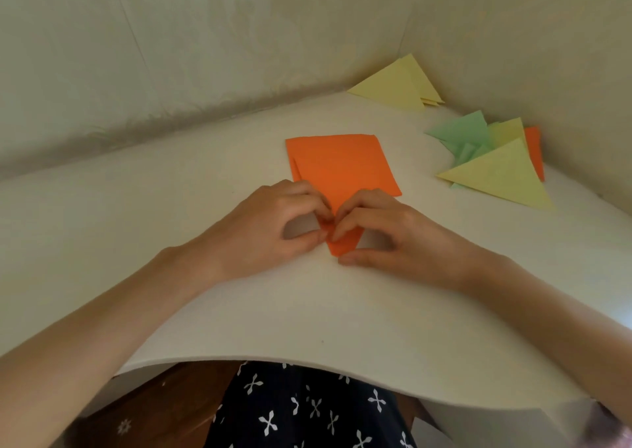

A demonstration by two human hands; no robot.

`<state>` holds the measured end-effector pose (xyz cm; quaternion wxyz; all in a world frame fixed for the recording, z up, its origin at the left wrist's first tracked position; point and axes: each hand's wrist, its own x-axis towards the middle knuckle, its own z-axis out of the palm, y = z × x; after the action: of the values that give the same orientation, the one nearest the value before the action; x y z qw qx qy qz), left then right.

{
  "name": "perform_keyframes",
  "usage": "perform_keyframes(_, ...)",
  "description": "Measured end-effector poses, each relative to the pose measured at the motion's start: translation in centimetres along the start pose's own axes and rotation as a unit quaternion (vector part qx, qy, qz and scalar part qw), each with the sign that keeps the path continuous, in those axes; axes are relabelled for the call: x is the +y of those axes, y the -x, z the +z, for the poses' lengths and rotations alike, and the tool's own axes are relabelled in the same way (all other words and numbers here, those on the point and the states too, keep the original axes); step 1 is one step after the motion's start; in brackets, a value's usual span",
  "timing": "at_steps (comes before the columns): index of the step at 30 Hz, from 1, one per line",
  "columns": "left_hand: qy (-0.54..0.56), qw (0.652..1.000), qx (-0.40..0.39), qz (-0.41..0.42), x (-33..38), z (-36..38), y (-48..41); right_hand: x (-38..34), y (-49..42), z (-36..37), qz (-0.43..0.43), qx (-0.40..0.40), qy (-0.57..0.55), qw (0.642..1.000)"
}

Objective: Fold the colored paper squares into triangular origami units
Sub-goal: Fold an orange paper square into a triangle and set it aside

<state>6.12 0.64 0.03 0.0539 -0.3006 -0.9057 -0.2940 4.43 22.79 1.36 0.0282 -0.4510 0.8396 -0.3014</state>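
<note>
An orange paper (338,167) lies on the white table (171,215), its near corner pointing toward me. My left hand (273,229) and my right hand (386,235) meet at that near corner. Both pinch the orange paper with curled fingers and thumbs, the fingertips touching at the middle. A small folded point of orange shows below the fingers. The fold itself is partly hidden under the fingertips.
Folded yellow triangles (400,85) lie at the back right corner. A pile of green, yellow and orange folded triangles (492,160) sits at the right by the wall. Walls close the back and right. The table's front edge (307,362) is near my lap.
</note>
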Motion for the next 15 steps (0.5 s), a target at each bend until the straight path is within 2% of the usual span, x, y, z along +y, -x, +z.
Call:
perform_keyframes(4, 0.019, 1.000, 0.000, -0.012, 0.2, -0.1, 0.1, 0.1, 0.1, 0.4, -0.039, 0.058, 0.053, 0.996)
perform_keyframes(7, 0.014, 1.000, -0.008, -0.002, 0.3, -0.2, 0.5, 0.3, 0.1, 0.4, -0.052, 0.064, 0.067, 0.994)
perform_keyframes(12, 0.037, 0.996, -0.007, 0.078, 0.6, -0.8, 1.5, 0.3, -0.2, 0.3, 0.030, 0.028, -0.015, 0.999)
perform_keyframes(15, 0.015, 0.995, -0.015, 0.092, 1.0, -1.0, 1.8, 0.3, -0.5, 0.4, 0.066, 0.027, -0.037, 0.997)
